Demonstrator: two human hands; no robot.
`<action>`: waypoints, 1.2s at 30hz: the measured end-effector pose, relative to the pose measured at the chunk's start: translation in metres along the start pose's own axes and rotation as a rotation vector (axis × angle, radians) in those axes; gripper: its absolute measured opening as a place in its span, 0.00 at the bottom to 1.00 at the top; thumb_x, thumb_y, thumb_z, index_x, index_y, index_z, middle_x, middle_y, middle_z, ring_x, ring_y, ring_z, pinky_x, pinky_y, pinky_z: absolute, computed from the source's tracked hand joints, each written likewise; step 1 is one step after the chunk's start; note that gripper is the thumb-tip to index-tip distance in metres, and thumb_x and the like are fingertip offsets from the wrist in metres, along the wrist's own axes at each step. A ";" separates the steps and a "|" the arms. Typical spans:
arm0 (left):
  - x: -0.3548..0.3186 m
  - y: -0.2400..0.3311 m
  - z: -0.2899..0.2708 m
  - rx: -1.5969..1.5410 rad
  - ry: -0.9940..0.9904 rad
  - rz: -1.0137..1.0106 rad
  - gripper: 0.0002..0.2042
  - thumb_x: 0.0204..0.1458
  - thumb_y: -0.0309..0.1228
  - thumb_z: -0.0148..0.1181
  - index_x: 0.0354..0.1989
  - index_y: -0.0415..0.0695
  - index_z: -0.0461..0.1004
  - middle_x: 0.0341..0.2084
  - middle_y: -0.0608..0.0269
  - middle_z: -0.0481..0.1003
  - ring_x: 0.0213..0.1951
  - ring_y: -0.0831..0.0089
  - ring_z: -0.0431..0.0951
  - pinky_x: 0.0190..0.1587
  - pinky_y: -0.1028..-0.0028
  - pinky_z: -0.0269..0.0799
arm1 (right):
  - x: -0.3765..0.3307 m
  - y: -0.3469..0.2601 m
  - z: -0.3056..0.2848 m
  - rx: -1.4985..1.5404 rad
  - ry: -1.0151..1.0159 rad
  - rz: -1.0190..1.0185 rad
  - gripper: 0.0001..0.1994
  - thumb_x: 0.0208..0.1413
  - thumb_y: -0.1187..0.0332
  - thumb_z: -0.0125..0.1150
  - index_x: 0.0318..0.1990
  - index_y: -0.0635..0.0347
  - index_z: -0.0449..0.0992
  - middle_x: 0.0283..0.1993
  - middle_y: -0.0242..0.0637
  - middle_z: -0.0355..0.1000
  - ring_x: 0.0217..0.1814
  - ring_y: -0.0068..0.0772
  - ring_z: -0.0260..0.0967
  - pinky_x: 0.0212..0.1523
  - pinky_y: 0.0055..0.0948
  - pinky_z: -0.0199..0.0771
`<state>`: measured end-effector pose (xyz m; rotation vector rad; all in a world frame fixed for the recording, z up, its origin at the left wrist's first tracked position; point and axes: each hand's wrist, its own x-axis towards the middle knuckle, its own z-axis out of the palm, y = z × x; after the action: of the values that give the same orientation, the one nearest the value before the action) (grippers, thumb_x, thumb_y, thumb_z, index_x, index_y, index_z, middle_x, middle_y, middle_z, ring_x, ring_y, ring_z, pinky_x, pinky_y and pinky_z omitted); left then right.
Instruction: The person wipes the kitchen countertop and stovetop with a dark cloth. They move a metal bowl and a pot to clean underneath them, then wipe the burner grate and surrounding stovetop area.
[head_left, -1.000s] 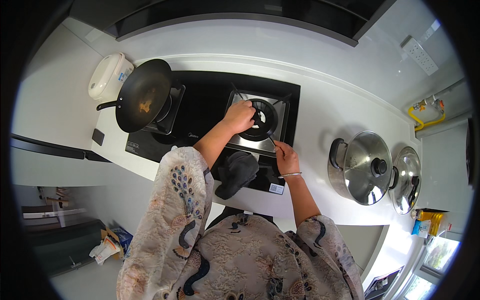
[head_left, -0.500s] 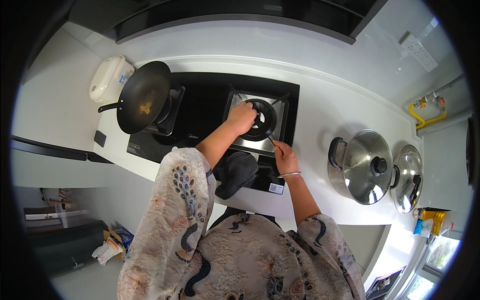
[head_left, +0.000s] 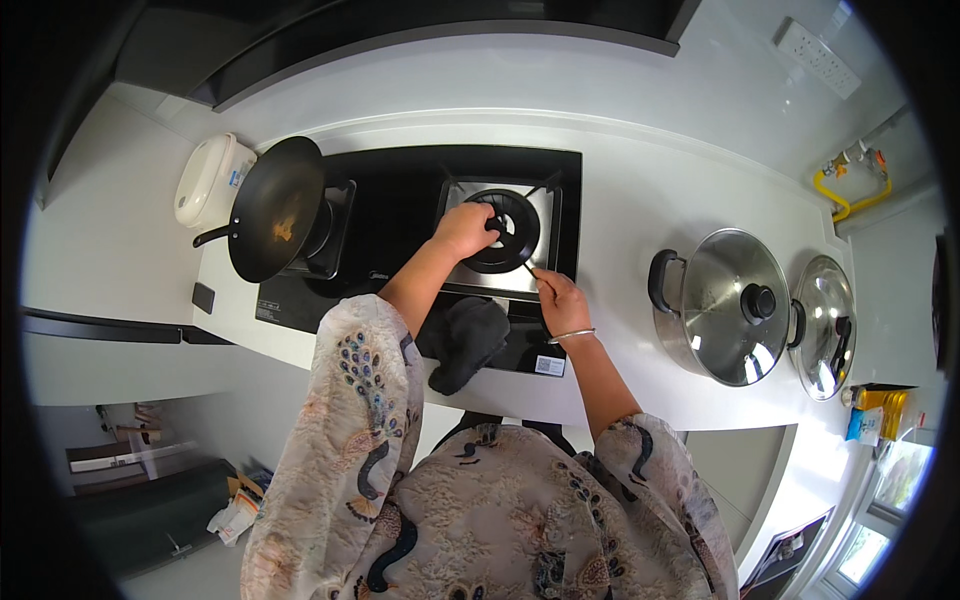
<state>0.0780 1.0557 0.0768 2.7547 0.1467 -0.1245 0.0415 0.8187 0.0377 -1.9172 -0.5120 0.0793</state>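
On the right burner of the black gas hob (head_left: pixel 400 190) lies a round black pan support (head_left: pixel 530 232) with thin legs, over a square steel drip plate (head_left: pixel 545 205). My left hand (head_left: pixel 467 230) is closed at the left side of its ring, the fingertips curled over the inner edge. At the front right, my right hand (head_left: pixel 562 302) pinches one of the support's legs between thumb and fingers. A bunched dark grey cloth (head_left: pixel 470 342) rests on the hob's front edge, below my left forearm. What lies under my left fingers is hidden.
A black wok (head_left: pixel 278 215) sits tilted on the left burner, with a cream lidded container (head_left: pixel 212 180) beyond it. To the right stand a lidded steel pot (head_left: pixel 735 310) and another glass lid (head_left: pixel 826 325). A dark range hood (head_left: pixel 420 45) overhangs the back.
The whole view has shifted slightly. Both hands keep their places on the pan support, with only small finger movement. The cloth, wok and pot stay where they were.
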 end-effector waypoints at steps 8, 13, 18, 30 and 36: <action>-0.003 -0.005 -0.004 -0.057 -0.034 0.062 0.16 0.43 0.33 0.65 0.40 0.39 0.77 0.35 0.48 0.77 0.41 0.52 0.77 0.45 0.60 0.72 | 0.000 0.006 0.003 0.029 -0.008 -0.002 0.09 0.57 0.74 0.55 0.44 0.62 0.77 0.40 0.44 0.75 0.40 0.43 0.74 0.42 0.30 0.73; 0.003 0.002 0.001 0.055 -0.012 0.114 0.16 0.43 0.34 0.65 0.40 0.40 0.77 0.35 0.49 0.77 0.40 0.52 0.77 0.45 0.59 0.72 | 0.000 0.006 0.000 0.021 0.002 0.000 0.09 0.57 0.74 0.55 0.44 0.63 0.77 0.40 0.45 0.75 0.40 0.43 0.74 0.42 0.30 0.73; 0.002 0.009 0.002 0.185 -0.036 0.093 0.17 0.44 0.34 0.65 0.43 0.39 0.77 0.37 0.49 0.77 0.41 0.51 0.77 0.45 0.60 0.72 | -0.001 0.006 0.000 0.016 0.004 -0.011 0.09 0.57 0.74 0.55 0.43 0.63 0.77 0.40 0.45 0.75 0.40 0.44 0.74 0.42 0.31 0.73; -0.095 -0.008 0.013 -0.396 0.558 0.005 0.12 0.52 0.28 0.56 0.43 0.40 0.76 0.37 0.50 0.77 0.41 0.53 0.77 0.44 0.65 0.73 | 0.002 0.013 0.004 0.007 -0.044 -0.018 0.10 0.57 0.70 0.55 0.44 0.58 0.77 0.43 0.47 0.75 0.44 0.49 0.73 0.46 0.36 0.73; -0.193 0.028 0.050 -0.267 0.494 0.040 0.14 0.46 0.36 0.64 0.40 0.44 0.78 0.32 0.56 0.75 0.38 0.56 0.74 0.41 0.62 0.71 | 0.008 0.016 -0.004 -0.035 -0.151 0.056 0.12 0.57 0.68 0.55 0.47 0.56 0.77 0.43 0.46 0.76 0.45 0.45 0.74 0.48 0.34 0.72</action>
<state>-0.1132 0.9950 0.0613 2.4654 0.2191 0.5492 0.0544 0.8133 0.0265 -1.9693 -0.5633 0.2544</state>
